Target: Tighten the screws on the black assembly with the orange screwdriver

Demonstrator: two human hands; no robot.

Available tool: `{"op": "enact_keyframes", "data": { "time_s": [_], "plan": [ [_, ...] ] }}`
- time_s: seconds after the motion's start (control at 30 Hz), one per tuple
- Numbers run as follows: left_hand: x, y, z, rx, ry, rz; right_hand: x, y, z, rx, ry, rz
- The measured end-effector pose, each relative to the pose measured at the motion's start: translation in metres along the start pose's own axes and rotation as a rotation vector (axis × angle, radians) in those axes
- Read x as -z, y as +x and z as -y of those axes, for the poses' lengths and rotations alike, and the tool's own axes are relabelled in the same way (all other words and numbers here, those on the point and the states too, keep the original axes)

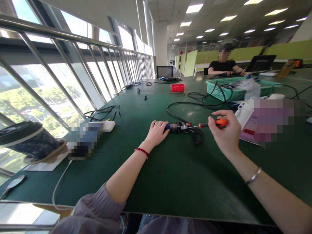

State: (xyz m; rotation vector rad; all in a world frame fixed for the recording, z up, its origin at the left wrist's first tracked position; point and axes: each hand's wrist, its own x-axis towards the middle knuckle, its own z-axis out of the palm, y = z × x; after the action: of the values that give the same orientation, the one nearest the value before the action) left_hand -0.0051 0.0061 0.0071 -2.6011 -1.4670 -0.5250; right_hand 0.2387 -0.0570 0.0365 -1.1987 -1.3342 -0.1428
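My left hand [157, 131] is closed over the blue end of a small black device [179, 127] that lies on the green table [175, 175], pressing it down. My right hand [225, 131] grips an orange-handled screwdriver [214, 123] whose thin shaft points left, its tip at the device's right end. A black cable [175, 112] runs from the device in a loop toward the back of the table, and a small black loop lies just below the screwdriver tip.
A green mesh basket [225, 92] with cables and bags stands at the back right, a red tray [177, 87] behind it. White items and a pink booklet [248, 130] lie right of my hand. Cables, a white charger [108, 126] and a bag [31, 141] lie left. A person sits at the far desk.
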Motion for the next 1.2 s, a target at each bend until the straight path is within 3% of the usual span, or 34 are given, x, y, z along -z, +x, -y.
{"op": "enact_keyframes", "data": {
  "time_s": [0.3, 0.47, 0.67, 0.9, 1.1, 1.2],
  "plan": [
    [0.0011, 0.0, -0.0004, 0.001, -0.003, 0.009, -0.0018, -0.0013, -0.0031, 0.084, 0.074, -0.009],
    [0.0001, -0.0001, 0.0008, -0.004, -0.007, -0.001, 0.0006, -0.0024, 0.003, 0.029, 0.03, 0.06],
    [-0.0001, 0.0002, 0.0003, -0.001, 0.0, 0.003, -0.0007, -0.0021, 0.004, 0.135, 0.108, 0.014],
    [-0.0003, 0.0, 0.0008, -0.002, 0.004, 0.001, 0.0009, -0.003, 0.0004, 0.055, 0.014, 0.076],
    [0.0008, -0.0003, 0.0008, -0.007, -0.011, 0.002, -0.0017, -0.002, -0.0015, 0.157, 0.092, 0.007],
    [0.0012, 0.0, 0.0004, -0.004, -0.015, 0.001, -0.0007, -0.002, -0.0001, 0.123, 0.056, 0.036]
  ]
}}
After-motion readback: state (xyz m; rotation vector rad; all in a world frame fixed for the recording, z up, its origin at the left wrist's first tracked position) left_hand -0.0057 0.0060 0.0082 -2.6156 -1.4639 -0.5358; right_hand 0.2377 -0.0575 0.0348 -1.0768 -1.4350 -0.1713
